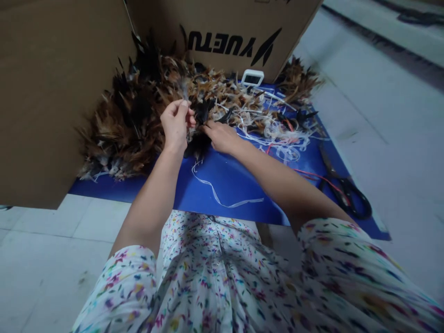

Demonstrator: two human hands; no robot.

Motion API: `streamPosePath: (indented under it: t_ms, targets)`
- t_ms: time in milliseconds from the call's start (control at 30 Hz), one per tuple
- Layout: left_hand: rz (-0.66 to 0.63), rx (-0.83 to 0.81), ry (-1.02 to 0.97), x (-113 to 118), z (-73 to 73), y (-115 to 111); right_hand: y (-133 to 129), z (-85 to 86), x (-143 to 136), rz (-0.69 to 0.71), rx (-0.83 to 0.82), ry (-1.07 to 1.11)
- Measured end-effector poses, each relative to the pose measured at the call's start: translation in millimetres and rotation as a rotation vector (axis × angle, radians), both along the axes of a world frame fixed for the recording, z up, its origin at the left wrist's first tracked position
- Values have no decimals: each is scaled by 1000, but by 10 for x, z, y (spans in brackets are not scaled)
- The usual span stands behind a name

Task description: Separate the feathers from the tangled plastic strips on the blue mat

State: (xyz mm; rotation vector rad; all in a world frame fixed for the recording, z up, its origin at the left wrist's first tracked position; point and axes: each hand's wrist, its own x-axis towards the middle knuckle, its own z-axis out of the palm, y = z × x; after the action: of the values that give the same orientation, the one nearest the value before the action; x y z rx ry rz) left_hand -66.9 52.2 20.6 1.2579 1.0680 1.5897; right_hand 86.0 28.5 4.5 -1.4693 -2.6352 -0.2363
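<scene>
Pale tiled floor [52, 259] below and to the right. Large cardboard panel [58, 92] stands at left; cardboard box [225, 18] at rear bears inverted dark lettering. Counter [187, 199], blue-topped, lies in front of both. Feather pile [125, 120], brown, black and whitish, spreads along the counter's rear and left, against the cardboard. 2 hands at work at the pile's front edge. Left hand [176, 124]: raised, thumb and index finger closed in a pinch on a small grey feather [185, 88], other fingers curled. Right hand [222, 135]: lower, fingers bent down onto dark feathers [199, 145] just beside the left; fingertips partly hidden, so cannot tell whether it grips. Smaller feather bunch [299, 83] sits beyond the box's right corner. Tangle of white strands [282, 134] with some red lies right of the hands. Scissors [333, 175], dark-handled, near the counter's right edge, a red strand running to them. 1 loose white ribbon [243, 202] curves between the forearms. White device [252, 78] with dark screen stands against the box.
</scene>
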Motion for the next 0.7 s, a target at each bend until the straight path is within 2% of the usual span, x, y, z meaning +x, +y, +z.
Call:
streamPosePath:
  t_ms: [133, 267, 500, 700]
  targets:
    - [-5, -4, -1, 1, -25, 17, 191, -8, 31, -42, -25, -101]
    - [-15, 2, -2, -5, -39, 26, 320, -19, 147, -11, 17, -104]
    - [-16, -3, -39, -4, -48, 34, 511, 52, 563, -10, 185, -57]
    - [-28, 51, 71, -20, -68, 40, 481, 69, 898, -15, 202, -39]
